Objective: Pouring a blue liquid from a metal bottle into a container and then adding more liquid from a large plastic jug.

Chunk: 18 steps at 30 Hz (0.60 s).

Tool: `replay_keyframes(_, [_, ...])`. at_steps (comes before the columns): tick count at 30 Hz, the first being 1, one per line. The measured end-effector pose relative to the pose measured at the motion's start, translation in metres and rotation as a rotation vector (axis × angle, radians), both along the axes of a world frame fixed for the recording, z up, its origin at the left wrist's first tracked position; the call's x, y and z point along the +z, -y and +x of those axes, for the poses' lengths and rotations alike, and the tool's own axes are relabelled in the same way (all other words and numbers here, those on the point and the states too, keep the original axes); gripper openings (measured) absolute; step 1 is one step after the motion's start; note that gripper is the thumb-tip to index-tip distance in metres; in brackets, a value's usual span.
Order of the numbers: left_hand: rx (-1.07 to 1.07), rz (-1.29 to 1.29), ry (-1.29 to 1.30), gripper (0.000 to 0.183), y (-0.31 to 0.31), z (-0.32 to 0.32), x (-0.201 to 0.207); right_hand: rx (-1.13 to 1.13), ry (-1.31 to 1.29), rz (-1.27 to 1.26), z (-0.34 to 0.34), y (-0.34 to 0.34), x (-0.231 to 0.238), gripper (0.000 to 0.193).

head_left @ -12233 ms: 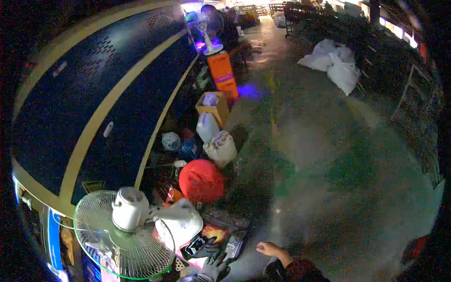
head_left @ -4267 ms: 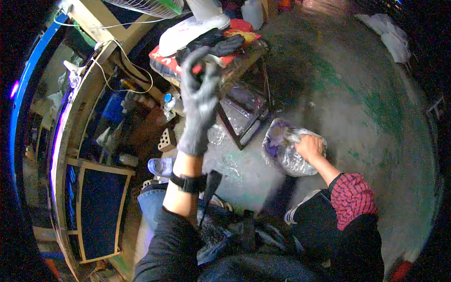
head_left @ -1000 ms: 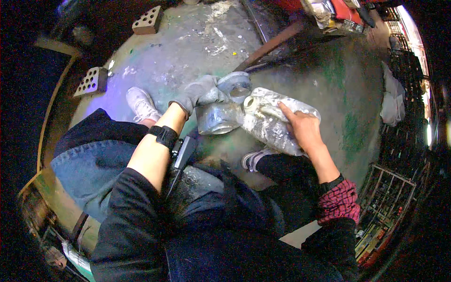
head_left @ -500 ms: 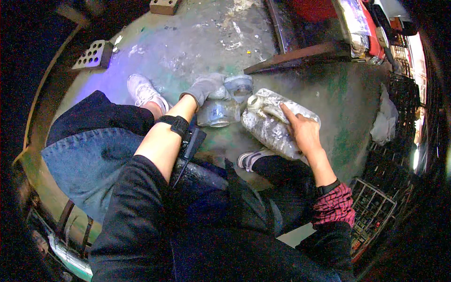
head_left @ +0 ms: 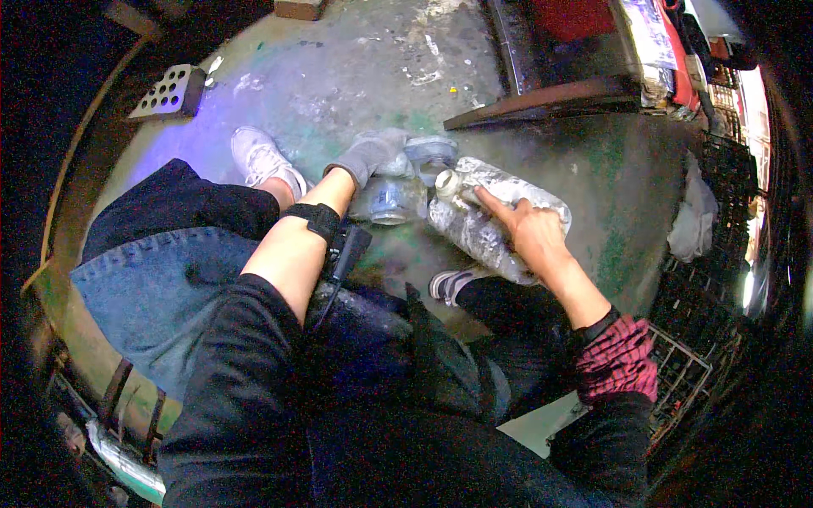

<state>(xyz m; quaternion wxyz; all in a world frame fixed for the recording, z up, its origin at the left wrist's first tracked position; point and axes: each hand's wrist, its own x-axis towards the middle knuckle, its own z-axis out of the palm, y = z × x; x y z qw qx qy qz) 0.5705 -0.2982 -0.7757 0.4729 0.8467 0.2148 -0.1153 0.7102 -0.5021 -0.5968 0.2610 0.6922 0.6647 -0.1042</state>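
Note:
A stained, whitish plastic jug with an open round neck tilts over the floor in front of me. My right hand, bare, is closed on its upper side, the index finger stretched toward the neck. Just left of the neck, my left hand wears a grey glove and is closed on a clear plastic container; some of its fingers are hidden. A round tub with a bluish rim stands beside the glove, close to the jug's neck. What is inside the containers cannot be made out.
A perforated brick lies on the floor at far left, another brick at the top. Beyond the jug juts a dark beam. Dark crates and a crumpled plastic bag line the right. My shoes flank the containers.
The jug has shifted slightly left, its neck closer to the tub. My right hand has moved left, its index fingertip now nearer the neck. My left hand has hardly moved.

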Motion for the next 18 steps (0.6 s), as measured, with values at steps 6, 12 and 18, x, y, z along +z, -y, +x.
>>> replay_keyframes(6, [0.125, -0.090, -0.001, 0.051, 0.004, -0.007, -0.013, 0.046, 0.032, -0.151, -0.001, -0.025, -0.015, 0.068])
replay_keyframes(12, [0.207, -0.051, 0.069, 0.046, 0.023, -0.014, -0.033, 0.007, -0.023, -0.245, 0.001, -0.034, -0.013, 0.068])
replay_keyframes(18, [0.210, -0.167, 0.076, 0.046, 0.033, -0.010, -0.048, 0.073, 0.107, -0.436, -0.010, -0.056, -0.001, 0.067])
